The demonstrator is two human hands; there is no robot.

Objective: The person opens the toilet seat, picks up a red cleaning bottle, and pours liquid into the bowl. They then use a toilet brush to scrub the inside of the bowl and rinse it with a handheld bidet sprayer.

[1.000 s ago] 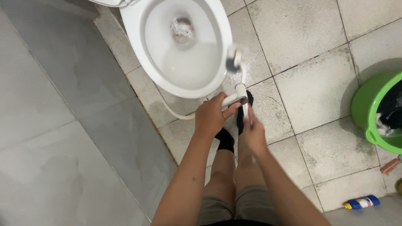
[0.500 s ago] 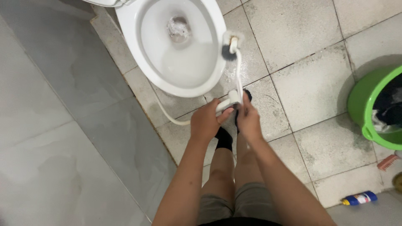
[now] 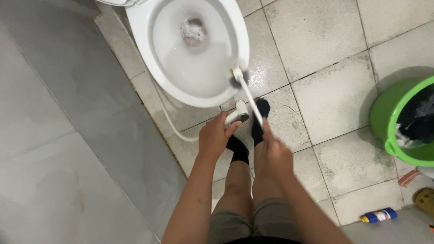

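Note:
My left hand (image 3: 214, 136) grips a white spray nozzle (image 3: 238, 112) on a white hose (image 3: 171, 126), its head turned toward the white toilet bowl (image 3: 192, 49). My right hand (image 3: 272, 153) holds the thin white handle of a toilet brush (image 3: 247, 97). The brush's dark head (image 3: 237, 79) rests against the near right rim of the bowl. Foamy water sits in the drain at the bowl's far end. My legs in black socks stand just below the bowl.
A green bucket (image 3: 384, 118) with dark cloth stands at the right edge. A blue bottle (image 3: 379, 215) lies on the tiled floor at lower right, near a scrub brush (image 3: 409, 178). A grey wall panel (image 3: 68, 135) runs along the left.
The brush head has moved from the outer right side of the rim down and left onto the near rim. My right hand has dropped lower; my left hand has shifted slightly left with the nozzle.

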